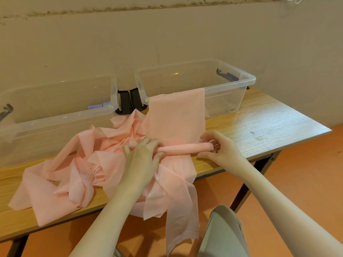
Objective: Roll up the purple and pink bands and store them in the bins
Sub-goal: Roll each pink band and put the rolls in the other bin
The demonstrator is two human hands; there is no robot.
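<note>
1. The pink band [176, 112] hangs from the right bin's [248, 78] front rim down to the table [259, 123], its near end wound into a thin roll [185, 147].
2. Left hand [143, 154] curls round the roll's left end.
3. Right hand [220, 149] pinches the right end.
4. Loose pink band lies heaped to the left.
5. Something purple [96, 106] sits in the left bin [55, 115].

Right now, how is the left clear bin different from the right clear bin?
The pink band hangs over the front rim of the right bin, while no band hangs over the rim of the left bin. Something purple shows inside the left bin; nothing purple shows in the right bin. The right bin has a small label on its front wall; the left shows none. Both are clear, lidless, with dark latches.
</note>
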